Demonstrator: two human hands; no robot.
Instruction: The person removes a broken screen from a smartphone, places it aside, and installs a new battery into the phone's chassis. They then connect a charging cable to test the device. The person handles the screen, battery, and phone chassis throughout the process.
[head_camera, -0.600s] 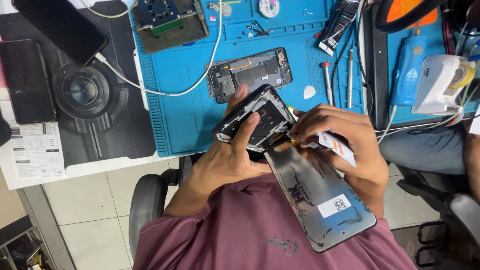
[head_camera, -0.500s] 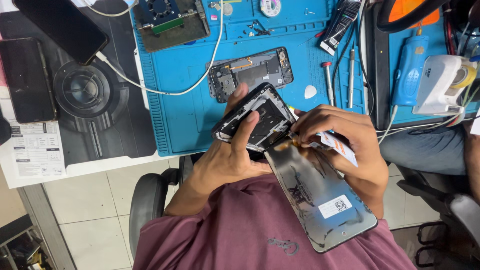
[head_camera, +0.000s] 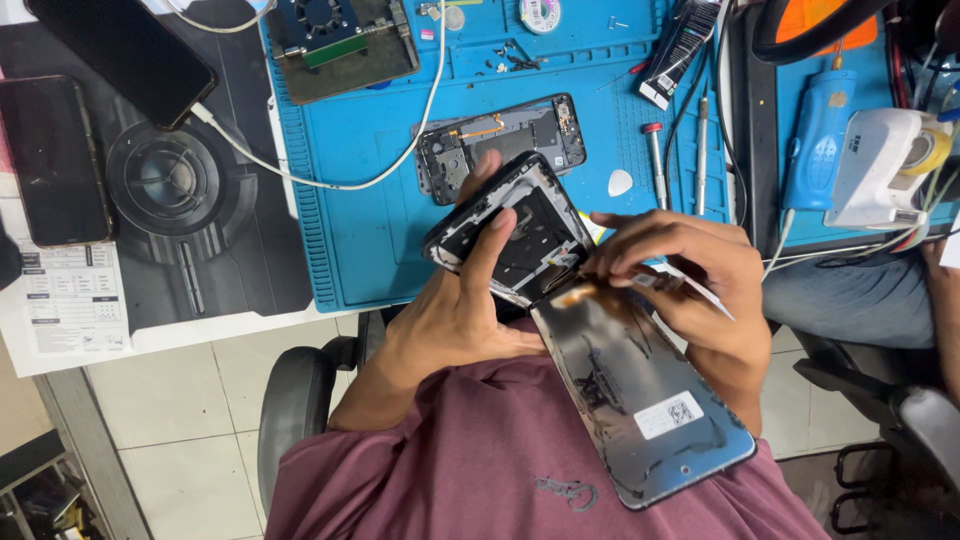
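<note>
My left hand (head_camera: 455, 310) still clamps the phone frame (head_camera: 510, 230) above the surface; my right hand (head_camera: 690, 275) stays pinched on the hinged-open screen panel (head_camera: 640, 400). Nothing has shifted; separation remains partial.

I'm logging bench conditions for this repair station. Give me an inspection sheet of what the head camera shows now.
Surface: blue ribbed silicone repair mat beside a black printed desk mat.
Job's things: black opened phone frame hinged apart from its grey glossy display panel.
Clutter: second stripped phone chassis, two dark phones, red-capped screwdriver, white pick, green circuit board with fan, white paper form.
Grippers: left hand grips the frame; right hand pinches at the hinge edge.
Cables: white cable loops across the mat.
Surroundings: tiled floor, another person's sleeve.
</note>
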